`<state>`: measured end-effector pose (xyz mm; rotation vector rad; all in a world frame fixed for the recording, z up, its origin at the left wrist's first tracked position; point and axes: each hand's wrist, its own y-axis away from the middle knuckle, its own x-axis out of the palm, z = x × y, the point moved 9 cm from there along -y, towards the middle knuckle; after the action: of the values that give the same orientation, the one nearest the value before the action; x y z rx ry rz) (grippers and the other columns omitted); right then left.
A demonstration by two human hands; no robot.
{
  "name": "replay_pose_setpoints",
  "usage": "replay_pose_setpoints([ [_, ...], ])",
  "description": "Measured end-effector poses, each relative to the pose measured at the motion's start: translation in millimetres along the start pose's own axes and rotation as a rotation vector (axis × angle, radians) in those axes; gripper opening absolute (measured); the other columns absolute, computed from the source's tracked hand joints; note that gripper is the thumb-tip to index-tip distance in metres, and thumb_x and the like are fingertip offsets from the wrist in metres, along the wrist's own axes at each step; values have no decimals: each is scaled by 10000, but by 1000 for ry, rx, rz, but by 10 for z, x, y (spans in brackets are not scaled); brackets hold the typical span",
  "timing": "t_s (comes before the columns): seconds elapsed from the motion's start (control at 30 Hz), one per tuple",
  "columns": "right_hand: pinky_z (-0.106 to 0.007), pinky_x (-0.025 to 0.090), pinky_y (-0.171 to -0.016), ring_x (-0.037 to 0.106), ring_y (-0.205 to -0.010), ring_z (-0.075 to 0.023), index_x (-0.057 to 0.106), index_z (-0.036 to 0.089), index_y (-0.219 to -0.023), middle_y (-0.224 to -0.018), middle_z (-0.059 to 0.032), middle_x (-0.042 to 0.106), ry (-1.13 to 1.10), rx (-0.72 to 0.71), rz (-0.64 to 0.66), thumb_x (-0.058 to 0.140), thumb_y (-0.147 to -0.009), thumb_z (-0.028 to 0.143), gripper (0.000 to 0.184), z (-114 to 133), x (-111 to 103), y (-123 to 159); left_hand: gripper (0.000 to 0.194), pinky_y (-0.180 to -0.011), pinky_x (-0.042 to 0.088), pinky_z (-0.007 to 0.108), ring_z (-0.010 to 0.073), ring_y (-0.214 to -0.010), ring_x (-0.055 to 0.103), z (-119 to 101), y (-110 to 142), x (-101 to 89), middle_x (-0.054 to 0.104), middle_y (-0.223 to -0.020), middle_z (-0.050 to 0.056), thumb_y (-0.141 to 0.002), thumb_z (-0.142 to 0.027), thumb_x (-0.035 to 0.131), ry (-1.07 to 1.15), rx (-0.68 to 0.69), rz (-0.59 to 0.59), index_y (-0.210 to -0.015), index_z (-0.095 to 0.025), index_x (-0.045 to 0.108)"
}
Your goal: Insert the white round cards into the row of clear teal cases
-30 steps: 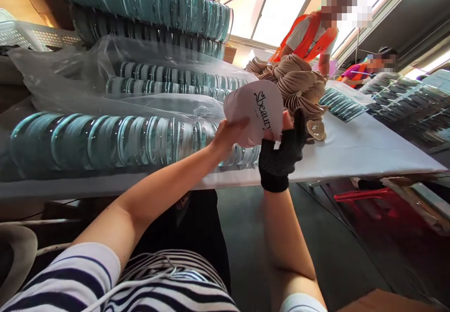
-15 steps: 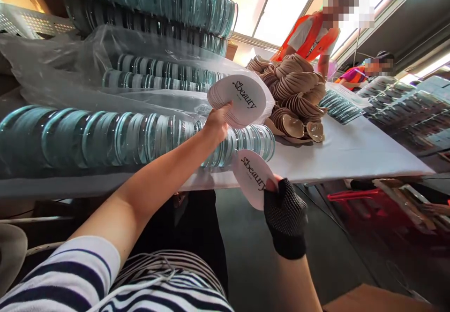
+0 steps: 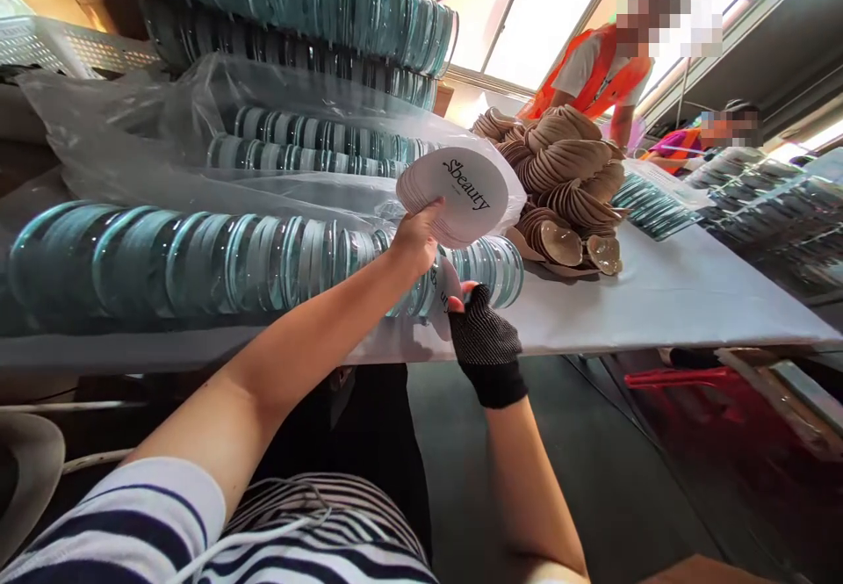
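From left to right: a row of clear, rounded pieces (image 3: 198,259) lies along the near edge of the worktop (image 3: 691,299), with loose clear film (image 3: 132,132) behind. The left hand (image 3: 416,237), ungloved, clasps a fanned stack of white oval cards (image 3: 464,193), thumb on the printed top face; the fingers beneath are hidden. The cards look light, thin and fairly stiff; their smooth faces may slide over one another, so a grip through the full thickness at the edge seems best. The stack extends beyond the left hand, above the row. Lower, a single card (image 3: 445,299), steeply tilted, is pinched at its right edge by the right hand (image 3: 486,334), in a black fingerless glove. It would probably bend if squeezed, and suits a rim hold. It lies just left of the fingertips; whether it touches the row cannot be told. The hands are near each other but apart. Farther right, brown, shell-shaped pieces (image 3: 570,162) are heaped beyond the stack.
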<state>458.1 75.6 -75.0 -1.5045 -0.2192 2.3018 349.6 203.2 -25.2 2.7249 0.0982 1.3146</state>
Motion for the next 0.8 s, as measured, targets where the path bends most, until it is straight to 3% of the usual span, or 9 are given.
replay_pose_setpoints([
  [0.13, -235, 212, -573, 510, -605, -111, 635, 137, -1017, -818, -62, 671, -109, 83, -50, 466, -965, 314, 250, -133, -54, 2, 270, -1121, 456, 375, 216, -1298, 575, 4, -4, 6, 727, -1188, 65, -850, -60, 653, 11, -23, 16, -1098, -160, 692],
  [0.3, -269, 228, -596, 546, -653, -123, 637, 144, -941, -820, -66, 679, -100, -76, 10, 445, -966, 261, 226, 133, 174, -286, 298, -1114, 470, 380, 224, -1318, 558, -29, -5, -16, 704, -1240, 74, -865, -52, 642, 22, -19, -15, -1146, -150, 670],
  [0.4, -272, 224, -587, 530, -627, -122, 625, 151, -885, -792, -83, 662, -150, -87, 68, 405, -967, 278, 267, 152, 294, -370, 299, -1102, 480, 402, 242, -1306, 570, -52, -9, -36, 693, -1259, 95, -863, -58, 647, 20, -17, -20, -1151, -137, 667],
  [0.5, -235, 292, -532, 500, -527, -119, 601, 149, -1008, -689, -52, 621, -581, -42, 368, 430, -899, 348, 284, 81, 582, -292, 324, -1097, 481, 401, 231, -1285, 586, -54, -21, -42, 716, -1215, 89, -844, -58, 669, 8, 4, -1, -1156, -146, 668],
  [0.57, -231, 328, -461, 437, -418, -124, 543, 142, -1181, -537, 35, 510, -940, -24, 625, 449, -840, 433, 459, 118, 756, -148, 323, -1097, 474, 387, 218, -1274, 593, -38, -41, -33, 725, -1193, 81, -836, -65, 679, -9, 27, 24, -1147, -151, 672],
  [0.63, -237, 338, -415, 404, -369, -129, 529, 126, -1222, -466, 76, 430, -1124, -36, 742, 462, -820, 517, 565, 149, 781, -68, 295, -1093, 468, 380, 215, -1259, 601, -13, -69, -9, 732, -1174, 82, -838, -78, 675, -38, 49, 61, -1126, -146, 681],
  [0.7, -235, 364, -423, 444, -397, -122, 606, 117, -1085, -491, 40, 486, -1079, -34, 584, 508, -817, 575, 540, 53, 644, -187, 268, -1085, 463, 372, 213, -1237, 612, -3, -84, 13, 746, -1131, 78, -824, -91, 684, -78, 80, 94, -1087, -141, 695],
  [0.77, -249, 456, -507, 566, -523, -136, 634, 117, -1022, -672, -51, 634, -910, -22, 155, 503, -841, 602, 535, -157, 254, -441, 233, -1065, 468, 363, 219, -1197, 632, -16, -56, 22, 763, -1053, 64, -785, -122, 724, -137, 109, 118, -1016, -148, 715],
  [0.8, -272, 510, -585, 630, -637, -157, 629, 116, -1086, -825, -99, 683, -849, -25, -79, 471, -862, 606, 561, -248, -1, -534, 215, -1043, 479, 362, 225, -1163, 649, -28, -18, 25, 769, -1006, 54, -762, -147, 749, -171, 119, 133, -975, -157, 723],
])
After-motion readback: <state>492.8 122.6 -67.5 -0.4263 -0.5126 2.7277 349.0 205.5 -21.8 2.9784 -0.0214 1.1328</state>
